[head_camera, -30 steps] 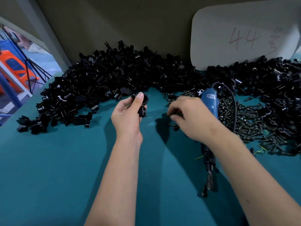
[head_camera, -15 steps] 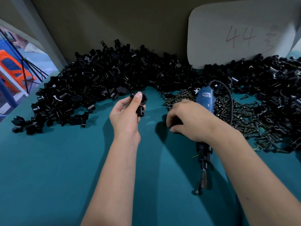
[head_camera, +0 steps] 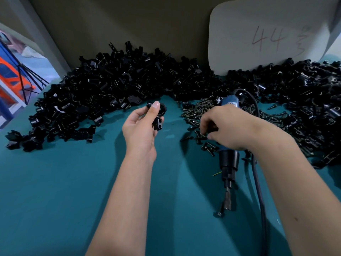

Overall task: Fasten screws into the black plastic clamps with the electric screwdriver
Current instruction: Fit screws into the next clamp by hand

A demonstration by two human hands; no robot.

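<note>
Pinched between my left hand's (head_camera: 140,129) thumb and fingers, a clamp (head_camera: 158,115) sits raised above the table (head_camera: 55,200). With my right hand (head_camera: 227,128) I grip the screwdriver (head_camera: 228,163), tip down toward me, fingertips curled among the screws (head_camera: 199,115), though I can't tell whether they pinch one.

Clamp, screws and screwdriver around the blue tool

A black plastic clamp (head_camera: 158,115), ring uppermost and its split block hanging below, is held up left of the electric screwdriver (head_camera: 227,159). The screwdriver has a blue body and a black nose; its bit points toward the viewer, down at the teal surface. Dark screws (head_camera: 198,112) lie heaped just left of its blue body. Loose black clamps (head_camera: 114,85) are piled behind it.
</note>
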